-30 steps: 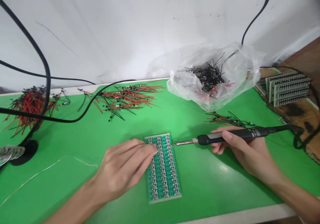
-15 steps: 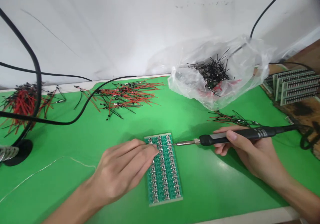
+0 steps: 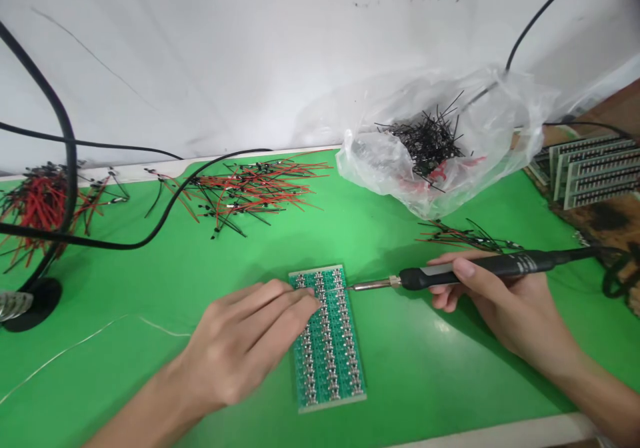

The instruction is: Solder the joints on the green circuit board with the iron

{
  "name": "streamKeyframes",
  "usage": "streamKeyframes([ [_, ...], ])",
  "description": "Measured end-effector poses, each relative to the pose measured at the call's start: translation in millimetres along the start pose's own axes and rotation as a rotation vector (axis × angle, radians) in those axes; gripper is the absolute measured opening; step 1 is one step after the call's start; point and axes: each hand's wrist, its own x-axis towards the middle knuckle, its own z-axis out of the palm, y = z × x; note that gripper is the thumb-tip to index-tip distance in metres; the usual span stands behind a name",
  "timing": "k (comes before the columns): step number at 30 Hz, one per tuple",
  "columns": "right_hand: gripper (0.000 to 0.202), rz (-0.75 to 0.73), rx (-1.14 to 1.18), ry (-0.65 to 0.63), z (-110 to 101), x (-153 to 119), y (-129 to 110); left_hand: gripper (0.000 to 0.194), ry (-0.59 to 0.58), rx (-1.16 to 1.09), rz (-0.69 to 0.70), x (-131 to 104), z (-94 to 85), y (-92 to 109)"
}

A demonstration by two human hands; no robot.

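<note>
A green circuit board (image 3: 336,368) with three columns of small metal parts lies on the green mat. My left hand (image 3: 255,341) pinches a thin solder wire (image 3: 165,329) above the board's upper left part; the wire's end reaches toward the right column. In my right hand (image 3: 505,301) is a soldering iron (image 3: 425,279), held like a pen. Its metal tip points left and meets the wire's end at the right column near the board's top; whether they touch is too small to tell.
Red and black wire leads (image 3: 250,185) lie along the back, with a denser pile (image 3: 37,201) at left. A clear plastic bag (image 3: 370,168) holds black leads. Several boards (image 3: 600,168) stand at right. Black cables (image 3: 70,115) and a solder spool (image 3: 35,305) are at left.
The view has shifted slightly. My left fingers have bent a little and moved slightly right over the board. The iron stays almost where it was.
</note>
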Motion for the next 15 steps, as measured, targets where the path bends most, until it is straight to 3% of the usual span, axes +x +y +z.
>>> streamKeyframes([
  [7, 0.023, -0.001, -0.045, -0.059, -5.5, 2.9, 0.7, 0.02, -0.004, 0.002, 0.0, 3.4, 1.2, -0.2],
  [15, 0.023, 0.011, -0.062, -0.032, -4.8, 2.8, 2.3, 0.02, -0.028, 0.021, 0.004, 6.5, 1.0, 0.7],
])
